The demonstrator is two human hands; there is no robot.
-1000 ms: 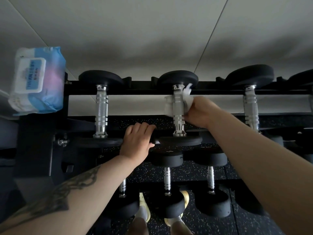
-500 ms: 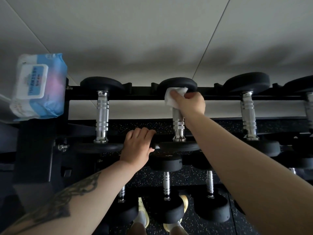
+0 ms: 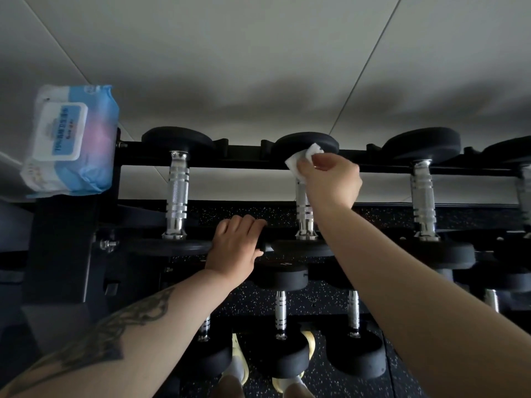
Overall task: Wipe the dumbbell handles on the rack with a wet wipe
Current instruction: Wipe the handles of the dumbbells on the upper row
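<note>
Nearest the camera: two bare forearms reaching up into frame, the left one tattooed. Below them, feet in pale shoes (image 3: 307,344) on the speckled black floor (image 3: 321,297), partly hidden behind the lower-tier dumbbells (image 3: 283,331).

Left hand (image 3: 234,248): grip curled over the front rail of the rack (image 3: 71,239), fingers hooked on top between the first and second top-tier dumbbells, thumb underneath. It holds the rail only, no wipe.

Right hand (image 3: 329,179): grip pinching a white wet wipe (image 3: 301,160), thumb and fingers closed on it. The wipe sits at the far end of the middle dumbbell handle (image 3: 304,208), right where the chrome meets the far black head; a corner of the wipe sticks up against that head. The hand covers the upper part of the handle, so whether the wipe wraps fully round the bar cannot be told. Lower knurled section is exposed.

Left dumbbell handle (image 3: 178,193) and right dumbbell handle (image 3: 422,193) lie on the same tier, untouched by either hand, each well apart from the wipe.

Farther left: a blue-and-white pack of wet wipes (image 3: 71,139), lid closed, perched on the rack's upright post.

Behind everything: a pale panelled wall (image 3: 258,67).
</note>
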